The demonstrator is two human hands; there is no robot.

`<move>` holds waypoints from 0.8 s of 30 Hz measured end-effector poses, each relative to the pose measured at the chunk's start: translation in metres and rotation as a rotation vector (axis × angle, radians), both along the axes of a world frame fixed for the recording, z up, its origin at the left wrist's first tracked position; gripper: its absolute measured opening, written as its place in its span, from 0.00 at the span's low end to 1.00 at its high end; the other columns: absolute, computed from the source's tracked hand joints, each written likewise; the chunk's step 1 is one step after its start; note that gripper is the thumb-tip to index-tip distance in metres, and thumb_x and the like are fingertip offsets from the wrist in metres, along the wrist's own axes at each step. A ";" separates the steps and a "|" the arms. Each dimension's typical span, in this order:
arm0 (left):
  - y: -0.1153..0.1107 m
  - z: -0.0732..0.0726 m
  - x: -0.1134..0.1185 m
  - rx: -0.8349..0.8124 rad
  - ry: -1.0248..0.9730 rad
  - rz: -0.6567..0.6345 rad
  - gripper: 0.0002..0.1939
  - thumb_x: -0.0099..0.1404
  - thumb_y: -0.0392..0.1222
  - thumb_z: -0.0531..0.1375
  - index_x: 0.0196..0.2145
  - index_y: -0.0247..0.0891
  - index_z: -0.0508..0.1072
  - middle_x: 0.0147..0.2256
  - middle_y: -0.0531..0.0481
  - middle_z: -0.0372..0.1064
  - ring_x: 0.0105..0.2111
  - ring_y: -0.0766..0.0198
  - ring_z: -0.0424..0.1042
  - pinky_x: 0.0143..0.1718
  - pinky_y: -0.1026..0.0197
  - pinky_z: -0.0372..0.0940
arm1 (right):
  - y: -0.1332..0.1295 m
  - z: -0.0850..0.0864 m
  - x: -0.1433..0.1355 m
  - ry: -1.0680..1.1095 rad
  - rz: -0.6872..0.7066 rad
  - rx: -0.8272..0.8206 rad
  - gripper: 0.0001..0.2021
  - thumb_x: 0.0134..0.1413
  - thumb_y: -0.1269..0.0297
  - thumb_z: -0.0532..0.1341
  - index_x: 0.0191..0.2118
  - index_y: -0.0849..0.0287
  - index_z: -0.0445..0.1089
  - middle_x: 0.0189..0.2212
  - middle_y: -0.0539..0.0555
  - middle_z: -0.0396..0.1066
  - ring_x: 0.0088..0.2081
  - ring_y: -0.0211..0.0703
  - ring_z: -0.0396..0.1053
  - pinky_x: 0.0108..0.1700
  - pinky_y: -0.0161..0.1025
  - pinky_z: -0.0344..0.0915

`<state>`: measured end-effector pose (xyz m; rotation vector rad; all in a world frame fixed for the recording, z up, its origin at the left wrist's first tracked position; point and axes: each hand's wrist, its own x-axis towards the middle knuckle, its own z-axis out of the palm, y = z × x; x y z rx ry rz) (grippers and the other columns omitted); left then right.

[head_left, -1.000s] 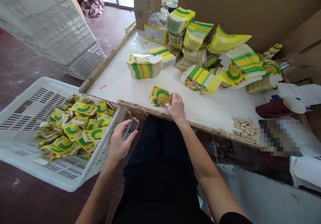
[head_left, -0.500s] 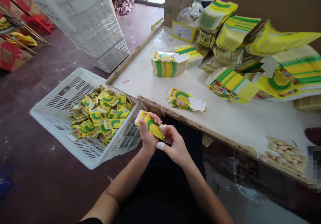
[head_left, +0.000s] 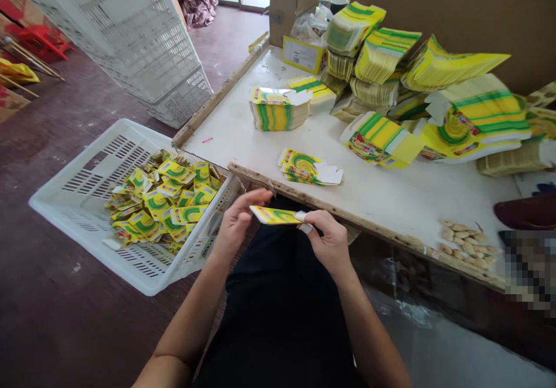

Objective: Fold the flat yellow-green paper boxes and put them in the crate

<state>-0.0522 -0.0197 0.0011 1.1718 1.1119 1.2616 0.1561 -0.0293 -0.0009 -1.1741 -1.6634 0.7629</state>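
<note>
A small flat yellow-and-green carton (head_left: 278,216) is held level above my lap, in front of the table edge. My right hand (head_left: 329,240) pinches its right end between thumb and fingers, which have white wraps on the tips. By the carton's left end is my left hand (head_left: 234,223), its fingers stretched out and parted; whether it touches the carton I cannot tell. On the table, just beyond the hands, lies a small stack of flat cartons (head_left: 304,165). A white plastic crate (head_left: 82,194) to the left holds many similar cartons (head_left: 160,197).
The white table (head_left: 234,136) has a wooden edge strip (head_left: 347,220). Bundles of flat cartons (head_left: 382,58) are piled at the back right, and another bundle (head_left: 278,110) stands nearer. Peanut-like pieces (head_left: 464,240) lie at the right. Stacked white crates (head_left: 130,40) rise at the left.
My left hand has let go of the carton and moved left. My right hand has moved right with the carton, which has turned from slanted to nearly level. The view has shifted slightly right.
</note>
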 end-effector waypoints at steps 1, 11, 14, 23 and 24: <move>0.002 0.005 -0.007 0.036 0.034 -0.066 0.42 0.53 0.75 0.55 0.53 0.40 0.70 0.52 0.40 0.72 0.55 0.48 0.69 0.56 0.47 0.63 | 0.000 0.002 0.003 -0.087 -0.008 0.095 0.10 0.59 0.71 0.58 0.34 0.51 0.76 0.32 0.51 0.77 0.35 0.46 0.73 0.41 0.45 0.70; -0.015 0.002 0.031 0.057 0.698 -0.308 0.31 0.54 0.41 0.65 0.55 0.41 0.61 0.44 0.46 0.73 0.42 0.54 0.75 0.43 0.54 0.70 | -0.013 -0.004 -0.008 0.069 -0.127 -0.041 0.28 0.58 0.52 0.61 0.62 0.54 0.59 0.63 0.60 0.59 0.65 0.57 0.54 0.65 0.60 0.52; -0.022 -0.009 0.038 0.183 0.687 -0.286 0.37 0.54 0.38 0.64 0.59 0.42 0.54 0.50 0.43 0.70 0.45 0.54 0.75 0.44 0.55 0.70 | -0.012 -0.011 -0.012 0.463 0.083 -0.454 0.29 0.61 0.47 0.55 0.63 0.56 0.60 0.59 0.61 0.65 0.61 0.56 0.62 0.60 0.55 0.62; -0.021 -0.014 0.033 0.239 0.731 -0.383 0.31 0.50 0.33 0.60 0.51 0.44 0.57 0.43 0.47 0.69 0.39 0.57 0.75 0.37 0.57 0.69 | -0.010 -0.026 -0.014 0.573 0.332 -0.682 0.36 0.55 0.40 0.60 0.64 0.54 0.59 0.61 0.60 0.63 0.61 0.57 0.62 0.60 0.57 0.62; -0.020 -0.014 0.032 0.213 0.722 -0.394 0.31 0.50 0.33 0.59 0.52 0.43 0.56 0.41 0.49 0.69 0.36 0.58 0.74 0.36 0.58 0.69 | -0.013 -0.026 -0.014 0.482 0.301 -0.585 0.34 0.57 0.43 0.59 0.65 0.53 0.56 0.63 0.60 0.60 0.63 0.56 0.60 0.61 0.56 0.61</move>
